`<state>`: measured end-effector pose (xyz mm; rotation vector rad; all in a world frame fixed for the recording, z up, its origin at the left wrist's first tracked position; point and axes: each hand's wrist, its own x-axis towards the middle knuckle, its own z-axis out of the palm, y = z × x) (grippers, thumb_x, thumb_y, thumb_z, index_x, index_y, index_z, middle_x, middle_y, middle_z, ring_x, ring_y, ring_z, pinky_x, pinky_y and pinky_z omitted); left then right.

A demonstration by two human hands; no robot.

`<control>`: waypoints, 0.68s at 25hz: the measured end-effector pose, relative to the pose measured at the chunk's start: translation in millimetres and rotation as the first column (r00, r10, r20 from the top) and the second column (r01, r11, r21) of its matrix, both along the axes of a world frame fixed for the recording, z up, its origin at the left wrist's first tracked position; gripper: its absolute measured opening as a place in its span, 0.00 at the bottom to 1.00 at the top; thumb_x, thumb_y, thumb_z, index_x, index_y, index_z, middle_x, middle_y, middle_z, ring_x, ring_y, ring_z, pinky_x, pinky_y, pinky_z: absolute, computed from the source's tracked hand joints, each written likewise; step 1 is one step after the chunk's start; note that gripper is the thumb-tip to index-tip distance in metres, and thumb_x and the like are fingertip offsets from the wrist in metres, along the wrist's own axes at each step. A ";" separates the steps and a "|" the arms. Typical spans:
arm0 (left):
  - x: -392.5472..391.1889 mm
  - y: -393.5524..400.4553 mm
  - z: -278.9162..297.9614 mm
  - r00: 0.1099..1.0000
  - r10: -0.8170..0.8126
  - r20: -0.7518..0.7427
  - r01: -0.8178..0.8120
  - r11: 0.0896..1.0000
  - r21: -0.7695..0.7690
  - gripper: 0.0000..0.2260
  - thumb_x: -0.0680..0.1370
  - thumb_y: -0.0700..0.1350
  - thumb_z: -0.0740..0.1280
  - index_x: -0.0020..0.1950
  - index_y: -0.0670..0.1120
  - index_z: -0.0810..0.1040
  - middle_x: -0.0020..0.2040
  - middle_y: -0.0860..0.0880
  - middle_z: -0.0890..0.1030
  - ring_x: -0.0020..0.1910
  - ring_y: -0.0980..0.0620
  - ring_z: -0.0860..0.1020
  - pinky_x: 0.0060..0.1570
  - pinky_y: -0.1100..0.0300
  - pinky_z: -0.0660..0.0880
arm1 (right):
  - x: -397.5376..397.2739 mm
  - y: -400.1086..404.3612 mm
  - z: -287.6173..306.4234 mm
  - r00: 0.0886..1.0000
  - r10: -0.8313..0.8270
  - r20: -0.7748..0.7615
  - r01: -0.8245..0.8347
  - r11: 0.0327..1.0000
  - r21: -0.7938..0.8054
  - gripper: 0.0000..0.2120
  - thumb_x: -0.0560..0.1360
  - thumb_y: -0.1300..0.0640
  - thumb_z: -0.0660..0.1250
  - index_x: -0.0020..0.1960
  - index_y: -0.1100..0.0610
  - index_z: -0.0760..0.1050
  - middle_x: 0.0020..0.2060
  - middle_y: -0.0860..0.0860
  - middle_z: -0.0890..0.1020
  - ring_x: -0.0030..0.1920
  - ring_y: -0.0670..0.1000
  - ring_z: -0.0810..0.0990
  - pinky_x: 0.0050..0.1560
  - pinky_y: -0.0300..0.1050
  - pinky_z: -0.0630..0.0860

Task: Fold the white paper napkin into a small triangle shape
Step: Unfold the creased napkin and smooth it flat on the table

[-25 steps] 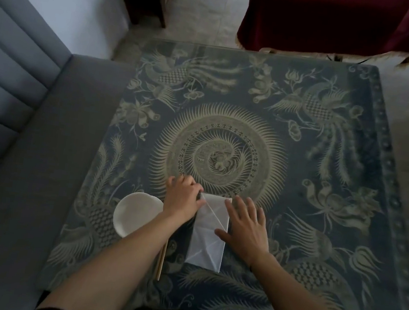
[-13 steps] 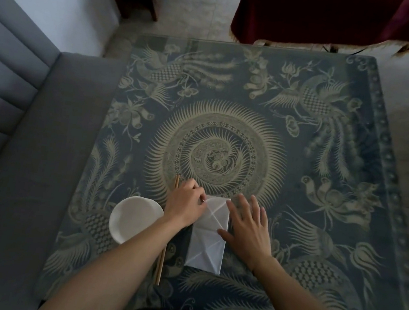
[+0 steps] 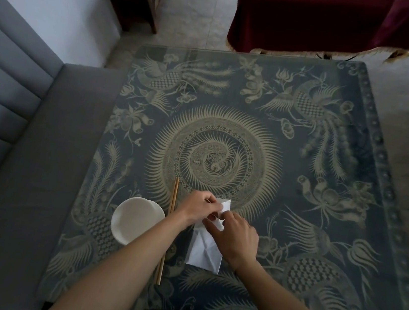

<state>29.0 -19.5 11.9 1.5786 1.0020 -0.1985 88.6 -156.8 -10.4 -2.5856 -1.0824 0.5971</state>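
Note:
A white paper napkin (image 3: pixel 205 252), folded into a narrow creased strip, lies on the patterned table near its front edge. My left hand (image 3: pixel 197 207) pinches the napkin's far left part with closed fingers. My right hand (image 3: pixel 236 234) rests over the napkin's middle, fingertips gripping a raised flap of paper near the far end. Both hands meet over the upper half and hide it; the near end lies flat and uncovered.
A white bowl (image 3: pixel 135 220) stands just left of my left forearm. A pair of wooden chopsticks (image 3: pixel 168 230) lies between bowl and napkin, partly under my arm. A grey sofa (image 3: pixel 16 156) borders the table (image 3: pixel 294 218) on the left. A dark red cloth (image 3: pixel 320 19) hangs beyond.
My right hand has moved from lying flat beside the napkin to on top of it, taking hold of a flap. My left hand stays at the far end.

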 end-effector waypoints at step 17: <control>-17.9 -12.6 -10.1 0.998 -0.043 0.054 0.031 0.977 0.213 0.06 0.80 0.45 0.67 0.54 0.46 0.81 0.52 0.49 0.84 0.49 0.51 0.81 0.52 0.55 0.76 | 39.6 -18.2 6.3 0.841 -0.411 -0.353 0.411 0.908 -0.079 0.14 0.74 0.54 0.60 0.31 0.57 0.72 0.30 0.53 0.79 0.34 0.56 0.78 0.35 0.48 0.74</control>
